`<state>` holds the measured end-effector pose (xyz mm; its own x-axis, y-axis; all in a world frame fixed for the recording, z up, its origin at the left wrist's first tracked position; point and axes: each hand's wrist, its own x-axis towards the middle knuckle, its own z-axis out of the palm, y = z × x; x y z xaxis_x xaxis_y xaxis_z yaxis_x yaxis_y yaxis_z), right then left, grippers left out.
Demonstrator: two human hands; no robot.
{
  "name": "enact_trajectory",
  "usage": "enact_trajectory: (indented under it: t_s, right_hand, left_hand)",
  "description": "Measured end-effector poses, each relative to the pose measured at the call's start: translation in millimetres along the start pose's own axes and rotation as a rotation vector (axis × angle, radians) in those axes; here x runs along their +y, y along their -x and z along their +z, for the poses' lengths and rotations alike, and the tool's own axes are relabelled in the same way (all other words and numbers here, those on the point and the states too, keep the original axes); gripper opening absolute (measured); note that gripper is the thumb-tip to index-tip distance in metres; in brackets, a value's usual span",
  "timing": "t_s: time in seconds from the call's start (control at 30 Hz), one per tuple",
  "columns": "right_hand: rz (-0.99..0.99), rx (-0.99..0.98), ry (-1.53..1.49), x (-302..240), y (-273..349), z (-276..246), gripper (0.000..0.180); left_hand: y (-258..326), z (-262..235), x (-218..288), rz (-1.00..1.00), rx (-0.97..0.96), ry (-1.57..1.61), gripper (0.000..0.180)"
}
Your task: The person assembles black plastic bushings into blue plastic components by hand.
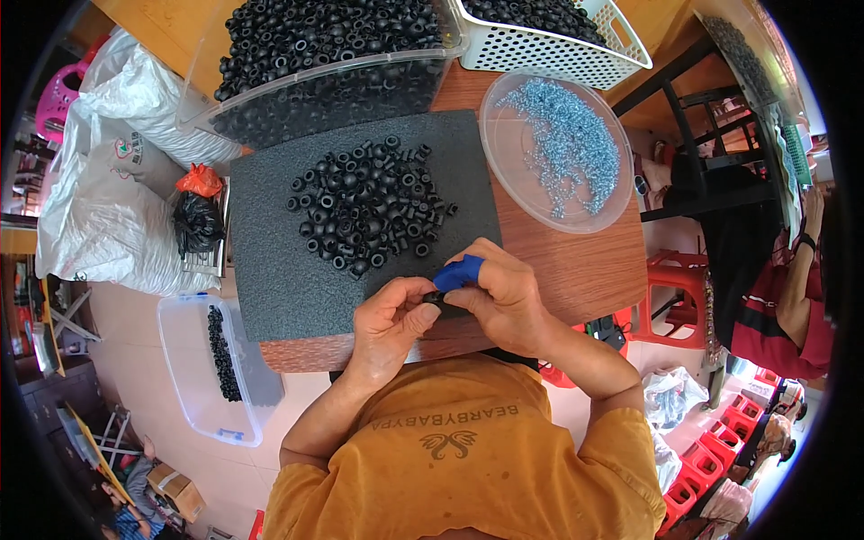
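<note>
Close to the table's near edge, my left hand (391, 319) pinches a small black part (434, 298) between thumb and fingers. My right hand (506, 299) meets it from the other side, its thumb and fingers closed at the same part. A blue wrap (461, 272) covers the right index finger; whether it is tape or cloth I cannot tell. Just beyond my hands, a loose pile of small black hollow parts (364, 207) lies on a dark grey foam pad (270, 225). Small shiny bluish pieces (576, 144) are spread on a round clear lid (511, 175) to the right.
Behind the pad stand a clear bin (333, 76) and a white perforated basket (540, 54), both full of black parts. On the floor at left are white sacks (117, 207) and another clear bin (171, 351). A co-worker's arm (799, 279) and a red stool (675, 288) are at right.
</note>
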<state>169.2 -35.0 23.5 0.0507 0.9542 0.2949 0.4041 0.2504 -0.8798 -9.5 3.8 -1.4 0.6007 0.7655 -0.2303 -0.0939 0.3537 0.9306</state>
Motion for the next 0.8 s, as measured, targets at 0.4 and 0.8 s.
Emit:
enact_trajectory:
  t_s: [0.4,0.8]
  right_hand:
    - [-0.048,-0.010,0.034,-2.2,-1.4,2.5,0.022]
    - [-0.130,-0.008,0.082,0.4,-0.1,5.4,0.024]
  left_hand:
    - [0.3,-0.9,0.4,-0.050,0.002,0.067,0.025]
    - [0.5,-2.7,-0.6,-0.095,-0.004,0.080,0.025]
